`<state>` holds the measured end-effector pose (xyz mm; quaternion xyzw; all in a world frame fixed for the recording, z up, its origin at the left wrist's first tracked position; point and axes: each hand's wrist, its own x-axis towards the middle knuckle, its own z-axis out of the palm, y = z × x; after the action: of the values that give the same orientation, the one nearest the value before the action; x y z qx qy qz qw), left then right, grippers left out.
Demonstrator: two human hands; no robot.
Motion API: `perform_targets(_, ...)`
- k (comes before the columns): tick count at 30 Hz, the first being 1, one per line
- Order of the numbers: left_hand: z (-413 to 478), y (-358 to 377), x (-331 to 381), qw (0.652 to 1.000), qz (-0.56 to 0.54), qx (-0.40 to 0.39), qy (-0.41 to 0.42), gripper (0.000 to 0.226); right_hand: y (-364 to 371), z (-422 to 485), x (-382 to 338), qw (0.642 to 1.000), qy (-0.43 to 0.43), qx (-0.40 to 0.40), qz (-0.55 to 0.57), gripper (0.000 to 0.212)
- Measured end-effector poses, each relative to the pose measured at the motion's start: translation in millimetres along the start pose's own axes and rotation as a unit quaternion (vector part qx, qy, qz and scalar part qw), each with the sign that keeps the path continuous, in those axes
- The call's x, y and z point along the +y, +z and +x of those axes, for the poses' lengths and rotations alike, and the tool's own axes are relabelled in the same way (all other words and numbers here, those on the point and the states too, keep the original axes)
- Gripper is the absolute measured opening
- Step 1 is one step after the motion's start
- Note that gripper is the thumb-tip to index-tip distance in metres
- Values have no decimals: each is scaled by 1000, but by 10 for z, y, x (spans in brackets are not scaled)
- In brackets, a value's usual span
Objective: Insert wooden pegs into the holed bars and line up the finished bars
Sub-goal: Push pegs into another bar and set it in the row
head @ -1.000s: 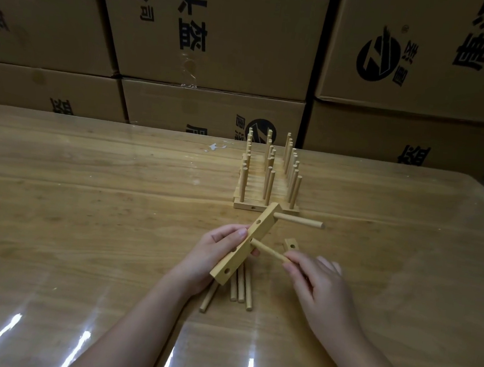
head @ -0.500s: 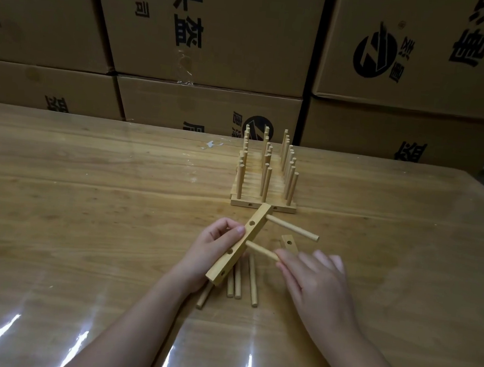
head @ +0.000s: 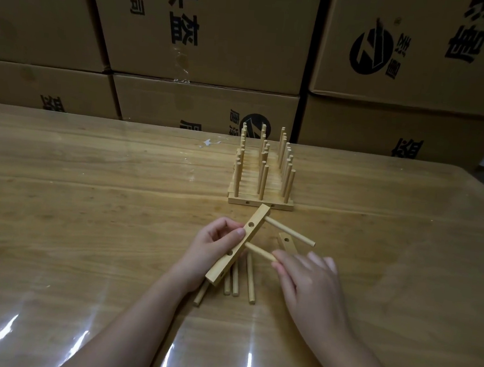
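My left hand (head: 210, 246) grips a holed wooden bar (head: 239, 246), tilted above the table. One peg (head: 289, 231) sticks out of the bar's far hole. A second peg (head: 259, 251) sits in the middle hole, and my right hand (head: 311, 280) pinches its free end with the other fingers spread. Several loose pegs (head: 240, 277) lie on the table under the bar. Another bare bar (head: 286, 243) lies partly hidden behind my right hand. Several finished bars (head: 263, 179) with upright pegs stand lined up just beyond.
The wooden table (head: 86, 213) has a glossy clear cover with glare near me. Stacked cardboard boxes (head: 207, 31) form a wall along its far edge. A scrap of white tape (head: 209, 143) lies on the table at the back.
The second peg has gone further into the bar's middle hole. My right hand's fingers have spread, keeping only a pinch on the peg's end. The left hand holds the bar as before.
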<state>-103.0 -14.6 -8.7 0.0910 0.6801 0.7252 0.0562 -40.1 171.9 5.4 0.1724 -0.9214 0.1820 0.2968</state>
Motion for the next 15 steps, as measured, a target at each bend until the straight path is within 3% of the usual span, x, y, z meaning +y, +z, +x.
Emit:
perform_targets(7,-16,34,19,1000,3,8,-2,25,27,-3,-45,996,55,-11,74,13)
perform_targets(15,-28,36,29,999,33,-1,10,12,29,-4,-19,977,132,-73,153,18)
